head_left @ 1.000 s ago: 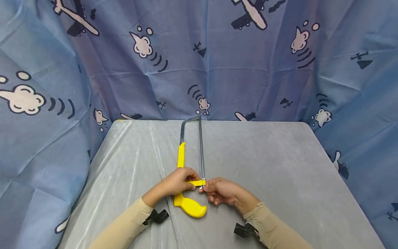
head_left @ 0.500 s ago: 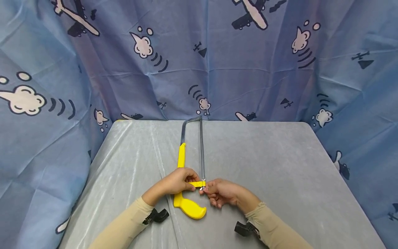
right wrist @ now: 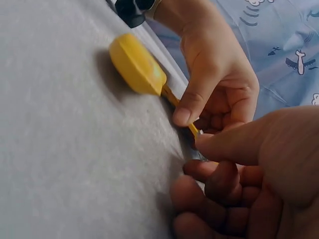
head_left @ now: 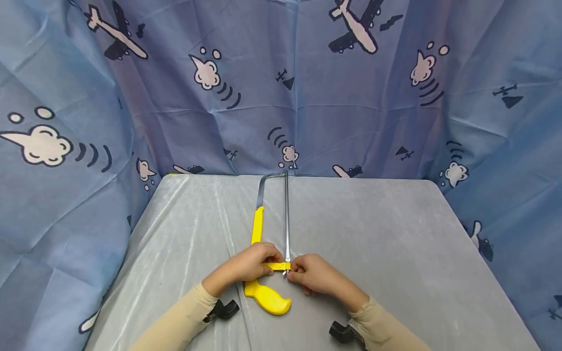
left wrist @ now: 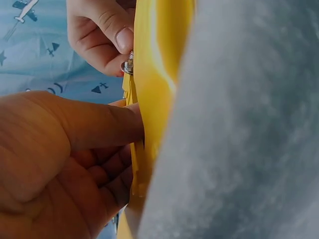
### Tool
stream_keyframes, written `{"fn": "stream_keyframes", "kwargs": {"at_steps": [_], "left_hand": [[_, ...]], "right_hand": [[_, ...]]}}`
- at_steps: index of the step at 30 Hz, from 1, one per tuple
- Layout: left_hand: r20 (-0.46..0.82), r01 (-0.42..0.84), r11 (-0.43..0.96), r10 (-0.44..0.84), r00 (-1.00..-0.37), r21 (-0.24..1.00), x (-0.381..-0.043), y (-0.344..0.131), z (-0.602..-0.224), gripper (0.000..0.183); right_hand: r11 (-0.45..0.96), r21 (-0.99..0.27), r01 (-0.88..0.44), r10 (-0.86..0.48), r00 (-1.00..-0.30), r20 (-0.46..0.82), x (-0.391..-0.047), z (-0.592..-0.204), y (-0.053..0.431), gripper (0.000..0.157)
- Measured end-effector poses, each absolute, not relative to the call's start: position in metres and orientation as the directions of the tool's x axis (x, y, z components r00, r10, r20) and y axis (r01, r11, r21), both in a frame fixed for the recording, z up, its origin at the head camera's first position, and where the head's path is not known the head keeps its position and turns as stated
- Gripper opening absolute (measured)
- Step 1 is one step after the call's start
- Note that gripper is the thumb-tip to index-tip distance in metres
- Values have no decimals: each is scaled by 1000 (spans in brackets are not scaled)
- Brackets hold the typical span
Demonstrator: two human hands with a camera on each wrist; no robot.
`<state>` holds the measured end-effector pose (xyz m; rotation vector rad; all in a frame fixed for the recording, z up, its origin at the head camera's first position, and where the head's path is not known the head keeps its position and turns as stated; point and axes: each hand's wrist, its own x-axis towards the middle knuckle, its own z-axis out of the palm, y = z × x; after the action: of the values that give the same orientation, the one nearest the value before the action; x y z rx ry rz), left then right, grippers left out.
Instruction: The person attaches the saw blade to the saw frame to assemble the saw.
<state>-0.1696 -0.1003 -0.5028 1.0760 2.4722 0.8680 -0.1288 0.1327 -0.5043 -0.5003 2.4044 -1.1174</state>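
A hacksaw [head_left: 269, 301] with a yellow handle and grey metal front frame lies on the table, handle toward me. Its straight blade [head_left: 287, 219] runs along the right side. My left hand [head_left: 246, 265] pinches the short yellow crosspiece [head_left: 278, 266] at the blade's near end, thumb on the near side. At the end of that crosspiece sits a small metal wing nut [left wrist: 128, 66]. My right hand [head_left: 319, 277] holds the wing nut between thumb and index finger, the other fingers curled under; in the right wrist view the fingertips mostly hide the nut.
A grey cloth-covered table [head_left: 373, 229] lies under the saw, with creases on its left side. Blue printed curtains [head_left: 246, 87] hang behind and at both sides. The saw's far end reaches the table's back edge. Black wrist cameras [head_left: 341, 332] sit on both forearms.
My right hand has rotated at the wing nut, so its back now faces up more and its fingers are tucked under. The left hand keeps its grip. The head view has tilted slightly.
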Motion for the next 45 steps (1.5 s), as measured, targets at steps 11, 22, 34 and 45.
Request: {"fn": "stream_keyframes", "kwargs": {"at_steps": [11,22,34,45], "left_hand": [[-15,616,535,761,-648,578,-177,-99,-500,26],[9,620,527,758,-653,582,-178,-101,-496,25],[126,656,547,710,-692,520,-184,-116,-468,26],[168,639,632,641,-749,439,-184,-148,-464,24]], "right_hand": [[692,-524,-496,-568,-823,28,-143,-497,143,4],[718,-309,-624,-558,-781,281,-154,-472,168,11],[744,-279,-607,-482,-777,405,-167,-464,190,19],[744,-192,-640,-503,-725,470,-170,-469,227,25]]}}
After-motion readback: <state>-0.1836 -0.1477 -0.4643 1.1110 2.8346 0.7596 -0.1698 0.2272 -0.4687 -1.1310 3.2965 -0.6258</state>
